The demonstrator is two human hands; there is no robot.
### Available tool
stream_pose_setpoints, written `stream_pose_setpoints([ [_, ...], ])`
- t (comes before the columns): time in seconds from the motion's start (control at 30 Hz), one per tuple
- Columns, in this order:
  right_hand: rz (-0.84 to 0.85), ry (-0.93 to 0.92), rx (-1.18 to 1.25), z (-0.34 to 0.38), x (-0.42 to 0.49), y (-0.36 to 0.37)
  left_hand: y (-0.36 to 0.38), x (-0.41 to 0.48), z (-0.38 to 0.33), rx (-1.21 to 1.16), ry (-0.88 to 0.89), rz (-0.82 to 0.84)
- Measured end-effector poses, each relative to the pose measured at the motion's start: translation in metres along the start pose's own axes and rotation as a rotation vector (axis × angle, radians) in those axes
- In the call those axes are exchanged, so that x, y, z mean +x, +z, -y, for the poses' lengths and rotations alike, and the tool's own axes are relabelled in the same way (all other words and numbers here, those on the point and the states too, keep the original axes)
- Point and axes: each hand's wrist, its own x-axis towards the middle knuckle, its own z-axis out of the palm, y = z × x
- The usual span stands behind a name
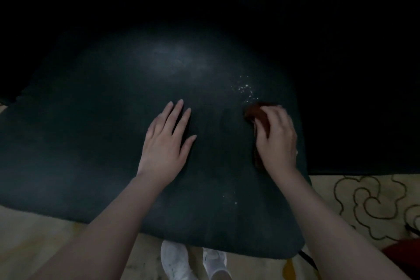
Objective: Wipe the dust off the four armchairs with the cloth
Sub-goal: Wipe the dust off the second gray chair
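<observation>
One armchair (91,132); left hand (163,145) flat, fingers spread; right hand (278,143) fingers round cloth (254,110).

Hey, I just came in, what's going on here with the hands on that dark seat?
A person is dusting a dark green armchair seat. The right hand holds a bunched reddish-brown cloth against the cushion near its right edge, just below a scatter of white specks. The left hand lies flat on the seat, fingers straight. A pale dusty smear shows farther back, so this seat is not yet clean.
</observation>
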Motion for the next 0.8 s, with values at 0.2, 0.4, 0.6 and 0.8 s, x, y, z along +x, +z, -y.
stream_pose_setpoints([
  [0.2,0.087,-0.189,0.021,0.032,-0.008,0.020,-0.001,0.001,-0.002,-0.005,-0.015,0.015],
  [0.4,0.169,-0.258,0.004,-0.003,-0.031,-0.005,-0.005,0.006,-0.001,-0.021,-0.010,-0.005],
  [0.6,-0.099,0.233,0.037,0.000,0.050,0.006,-0.004,0.014,0.000,-0.011,-0.005,-0.025],
  [0.8,0.051,-0.180,-0.004,0.051,0.042,0.035,-0.004,0.015,-0.002,-0.006,-0.011,-0.030],
])
